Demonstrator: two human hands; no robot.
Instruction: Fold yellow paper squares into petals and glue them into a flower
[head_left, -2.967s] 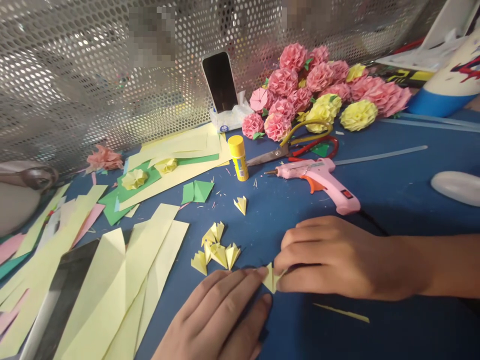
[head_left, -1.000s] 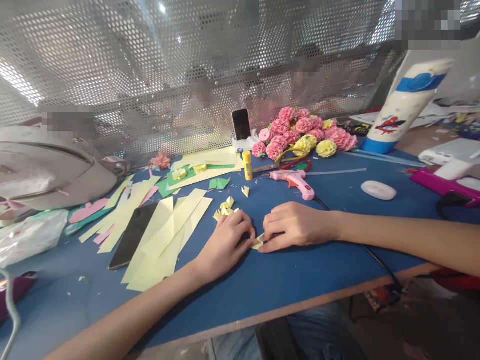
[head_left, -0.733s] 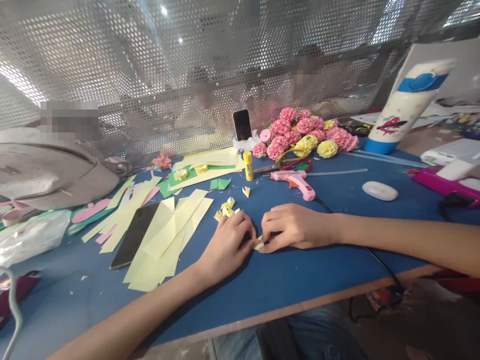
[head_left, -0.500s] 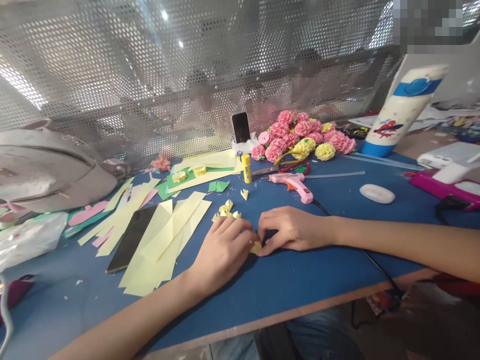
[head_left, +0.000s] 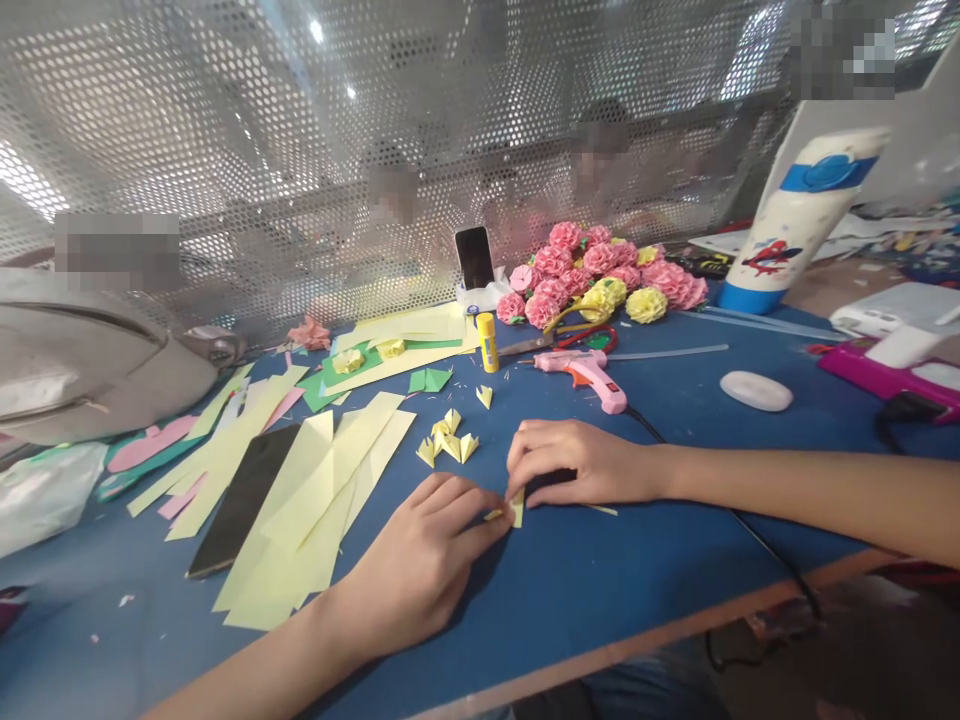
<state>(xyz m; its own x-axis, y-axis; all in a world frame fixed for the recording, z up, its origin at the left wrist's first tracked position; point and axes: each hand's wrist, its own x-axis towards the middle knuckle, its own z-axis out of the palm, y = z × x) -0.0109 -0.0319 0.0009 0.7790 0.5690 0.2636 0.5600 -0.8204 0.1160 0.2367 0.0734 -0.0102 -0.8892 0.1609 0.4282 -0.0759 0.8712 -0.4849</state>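
Note:
Between my two hands is a small yellow paper piece (head_left: 517, 508), low over the blue table. My left hand (head_left: 442, 545) pinches its left side with thumb and fingers. The fingertips of my right hand (head_left: 581, 465) press on its upper right side. Part of the piece is hidden under the fingers. Just beyond my left hand lie several small folded yellow pieces (head_left: 448, 440), with one more folded piece (head_left: 484, 397) farther back. A thin yellow sliver (head_left: 602, 510) shows under my right hand.
Yellow strips (head_left: 315, 510) and a dark phone (head_left: 244, 505) lie left. Behind are a glue stick (head_left: 487, 343), scissors (head_left: 529, 344), a pink glue gun (head_left: 581, 368) with its cable, and paper flowers (head_left: 600, 275). A bottle (head_left: 802, 220) and white oval object (head_left: 756, 390) are right.
My left hand has shifted down and left, uncovering the folded pieces. The yellow piece between my hands now stands more upright, and the sliver has come into sight. The view has shifted slightly.

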